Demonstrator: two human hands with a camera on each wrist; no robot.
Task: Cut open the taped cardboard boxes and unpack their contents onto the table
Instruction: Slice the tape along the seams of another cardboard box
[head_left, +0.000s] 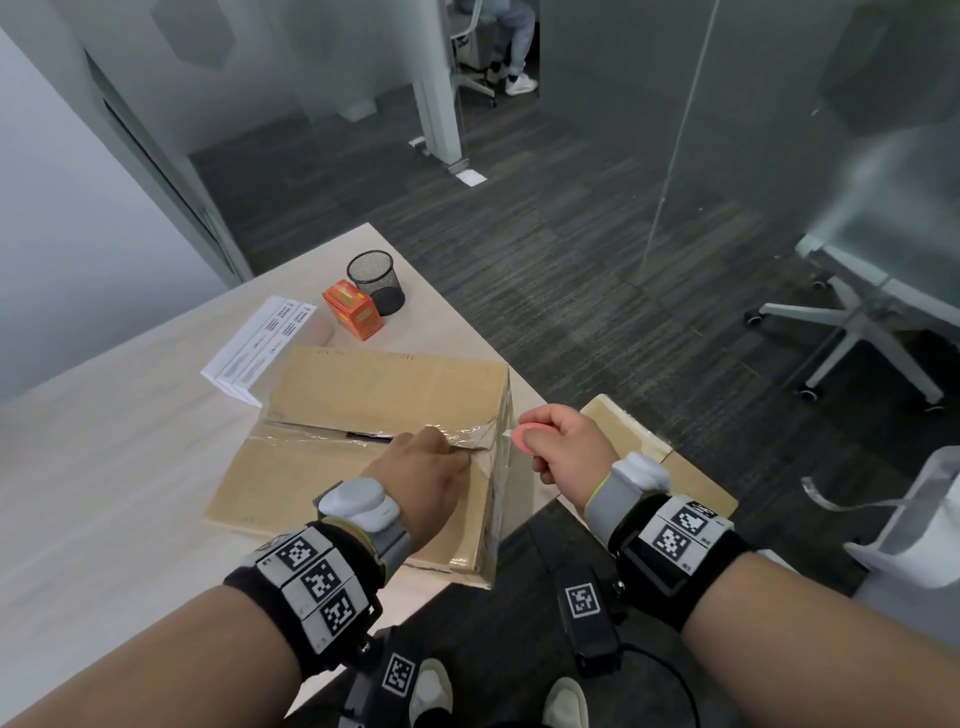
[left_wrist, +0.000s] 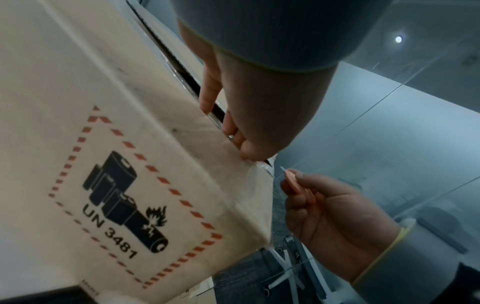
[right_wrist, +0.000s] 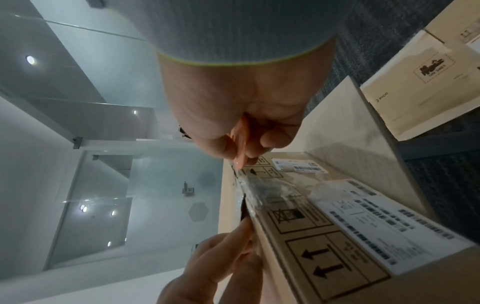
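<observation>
The cardboard box (head_left: 363, 415) lies on the table (head_left: 104, 467) at its right edge, the top seam slit open with loose clear tape (head_left: 467, 434) at the near-right corner. Only the left wrist view shows its side print: a red-dashed diamond with battery symbols and "UN 3481" (left_wrist: 109, 232). The right wrist view shows up-arrows (right_wrist: 324, 261), a barcode label and, on the floor, a second box (right_wrist: 420, 90) marked "PICO". The left hand (head_left: 426, 467) has its fingers hooked into the seam, gripping the flap edge. The right hand (head_left: 566, 447), just off the box corner, pinches a pink cutter (head_left: 524, 435), its small blade towards the tape. Behind the box lie white cartons (head_left: 260, 348), an orange packet (head_left: 353, 309) and a mesh cup (head_left: 376, 280)
</observation>
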